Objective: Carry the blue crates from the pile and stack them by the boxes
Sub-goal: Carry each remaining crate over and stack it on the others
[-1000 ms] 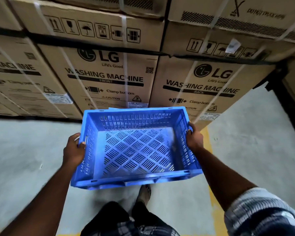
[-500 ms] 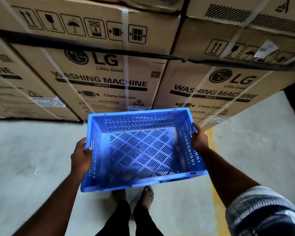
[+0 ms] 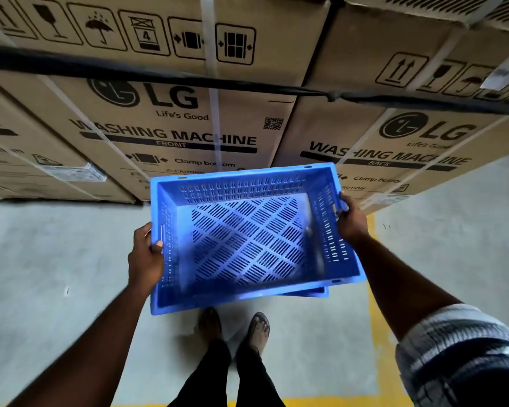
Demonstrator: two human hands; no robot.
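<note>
Left hand point(image 3: 145, 257) clamped on the left rim of the blue crate point(image 3: 249, 239), thumb hooked over the top edge, fingers underneath the lip and out of sight. Crate open side up, empty, slotted floor and walls, held in the air between both hands above the grey concrete floor point(image 3: 41, 259). A second blue edge shows just under the crate's near right corner; possibly a lower rim of the same crate, the blur leaves that unclear. Below the crate, between the forearms, the person's two feet point(image 3: 232, 327) in sandals, dark trousers above them. Beyond the crate's far wall, close behind it, the stacked cardboard boxes point(image 3: 171, 124) printed "LG Washing Machine", strapped with white bands. Right hand point(image 3: 351, 220) gripping the right rim near the far corner, fingers curled over the edge. Striped sleeve point(image 3: 459, 353) on the right arm. Yellow floor line point(image 3: 373, 312) runs under the right forearm.
</note>
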